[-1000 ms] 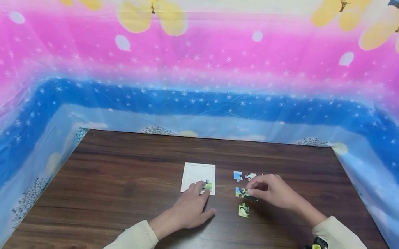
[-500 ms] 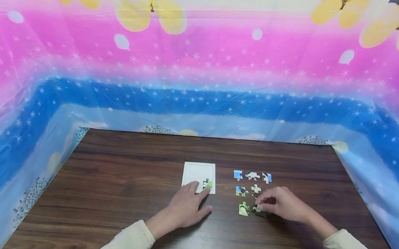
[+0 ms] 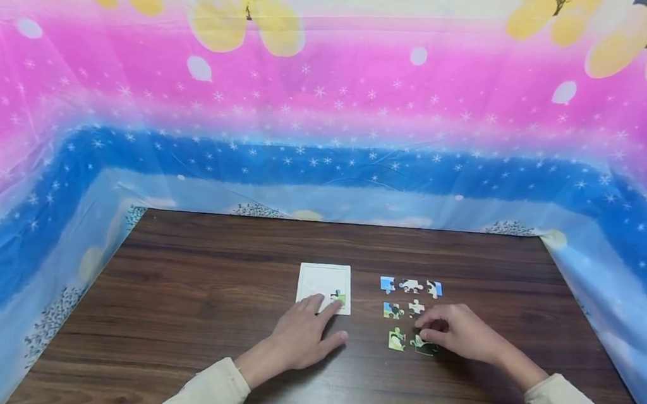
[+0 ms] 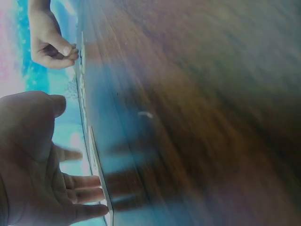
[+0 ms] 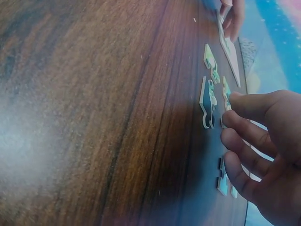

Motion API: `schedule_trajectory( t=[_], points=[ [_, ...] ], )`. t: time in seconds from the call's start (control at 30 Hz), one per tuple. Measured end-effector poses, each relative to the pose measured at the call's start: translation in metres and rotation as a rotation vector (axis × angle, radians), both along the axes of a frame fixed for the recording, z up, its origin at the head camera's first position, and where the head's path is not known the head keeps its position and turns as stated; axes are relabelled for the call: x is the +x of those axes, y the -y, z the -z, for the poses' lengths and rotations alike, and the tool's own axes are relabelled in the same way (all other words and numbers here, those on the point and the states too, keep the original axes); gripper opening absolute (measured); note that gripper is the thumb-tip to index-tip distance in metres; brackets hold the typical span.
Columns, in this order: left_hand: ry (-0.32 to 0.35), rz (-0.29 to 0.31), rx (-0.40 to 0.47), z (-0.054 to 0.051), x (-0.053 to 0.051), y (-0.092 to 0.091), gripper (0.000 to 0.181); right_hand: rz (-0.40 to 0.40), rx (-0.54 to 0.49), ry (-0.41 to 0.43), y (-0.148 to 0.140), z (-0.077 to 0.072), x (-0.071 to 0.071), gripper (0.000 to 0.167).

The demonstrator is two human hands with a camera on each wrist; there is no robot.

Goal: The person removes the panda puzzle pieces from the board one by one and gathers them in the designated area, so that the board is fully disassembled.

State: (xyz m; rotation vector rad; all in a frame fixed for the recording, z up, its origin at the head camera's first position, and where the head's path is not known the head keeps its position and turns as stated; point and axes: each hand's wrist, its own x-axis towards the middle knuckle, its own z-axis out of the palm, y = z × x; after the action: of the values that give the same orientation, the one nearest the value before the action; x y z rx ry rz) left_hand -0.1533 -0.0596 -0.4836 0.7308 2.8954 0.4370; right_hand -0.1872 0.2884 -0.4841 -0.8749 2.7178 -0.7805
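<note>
My left hand [image 3: 298, 336] lies with fingers stretched out over the near edge of a square white puzzle tray [image 3: 313, 277]. One green and dark puzzle piece [image 3: 338, 298] sits in the tray's near right corner, beside the index fingertip. In the left wrist view, fingertips touch the edge of the tray [image 4: 96, 162]. Over the loose pieces, my right hand [image 3: 458, 330] hovers with bent fingers, apparently gripping nothing. Below it a dark green puzzle piece [image 3: 423, 346] lies flat; the right wrist view shows this dark piece [image 5: 207, 103] apart from the thumb and fingertips.
Loose pieces lie in rows right of the tray: a blue corner piece [image 3: 387, 284], a panda-face piece [image 3: 410, 286], another blue piece [image 3: 434, 289], two middle pieces [image 3: 392, 310] and a green piece [image 3: 397, 340]. A patterned cloth [image 3: 326, 164] surrounds the brown table [image 3: 211, 250].
My right hand has moved nearer and rightward from the middle row, setting down the dark green puzzle piece and letting it go. The left hand has stayed at the tray.
</note>
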Motion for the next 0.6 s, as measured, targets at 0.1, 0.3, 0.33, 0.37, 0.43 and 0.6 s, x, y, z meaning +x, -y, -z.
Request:
schedule_trajectory(
  t=[0.1, 0.3, 0.33, 0.37, 0.43, 0.6],
  points=[
    [0.011, -0.011, 0.030, -0.001, -0.001, 0.003, 0.074, -0.004, -0.001, -0.014, 0.002, -0.001, -0.002, 0.014],
    [-0.024, 0.060, -0.012, -0.003, -0.005, 0.012, 0.067, -0.037, -0.024, -0.017, 0.010, -0.002, -0.010, 0.014],
    [-0.034, 0.075, -0.020, -0.003, -0.006, 0.014, 0.064, -0.042, -0.029, -0.019, 0.012, -0.003, -0.011, 0.013],
    [-0.038, 0.083, -0.021, -0.003, -0.006, 0.015, 0.062, -0.047, -0.036, -0.022, 0.014, -0.003, -0.012, 0.013],
    [-0.043, 0.096, -0.027, -0.004, -0.007, 0.017, 0.058, -0.055, -0.049, -0.030, 0.019, -0.004, -0.015, 0.012],
    [-0.041, 0.101, -0.036, -0.005, -0.010, 0.023, 0.049, -0.075, -0.080, -0.031, 0.035, -0.006, -0.023, 0.012]
  ],
)
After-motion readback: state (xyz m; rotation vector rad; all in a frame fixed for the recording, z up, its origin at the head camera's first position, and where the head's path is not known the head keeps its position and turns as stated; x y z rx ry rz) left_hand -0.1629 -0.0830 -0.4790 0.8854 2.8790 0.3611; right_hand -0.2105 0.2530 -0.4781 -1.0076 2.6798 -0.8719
